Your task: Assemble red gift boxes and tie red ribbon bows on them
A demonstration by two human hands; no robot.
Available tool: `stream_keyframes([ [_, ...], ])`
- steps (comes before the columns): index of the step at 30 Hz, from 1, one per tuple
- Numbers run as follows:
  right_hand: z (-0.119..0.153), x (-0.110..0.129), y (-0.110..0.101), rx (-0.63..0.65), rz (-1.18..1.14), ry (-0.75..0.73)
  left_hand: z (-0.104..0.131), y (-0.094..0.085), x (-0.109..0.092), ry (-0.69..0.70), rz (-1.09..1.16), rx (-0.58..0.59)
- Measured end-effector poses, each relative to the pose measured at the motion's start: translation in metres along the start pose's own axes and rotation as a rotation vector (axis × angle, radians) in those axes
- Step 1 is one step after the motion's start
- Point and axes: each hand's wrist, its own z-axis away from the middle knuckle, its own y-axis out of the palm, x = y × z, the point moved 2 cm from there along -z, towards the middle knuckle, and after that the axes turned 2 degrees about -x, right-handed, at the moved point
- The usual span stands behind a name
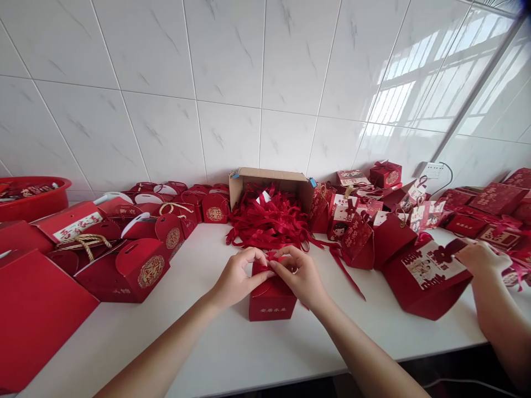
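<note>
A small red gift box (272, 307) with pale lettering on its front stands upright on the white table, right before me. Over its top, my left hand (240, 276) and my right hand (302, 276) meet, thumbs and index fingers pinched together. A bit of red ribbon (271, 256) shows between the fingertips; how it is looped or tied is mostly hidden by my fingers. Just behind the box, a heap of red ribbons (269, 221) spills out of an open cardboard box (271, 176).
Several red gift boxes with rope handles (141, 271) line the left side, near a red plastic basin (37, 199). More decorated boxes stand at right, where another person's hand (483, 260) touches a large red box (429, 276). One loose ribbon (348, 271) trails across the table (215, 354).
</note>
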Motion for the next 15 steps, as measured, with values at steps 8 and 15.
stream_keyframes([
  [8, 0.01, 0.013, 0.002, -0.037, 0.2, -0.131, 0.002, -0.002, 0.002, 0.001, -0.055, -0.058],
  [15, 0.013, 0.015, 0.002, 0.024, 0.276, -0.233, 0.001, -0.005, 0.003, -0.057, -0.039, -0.031],
])
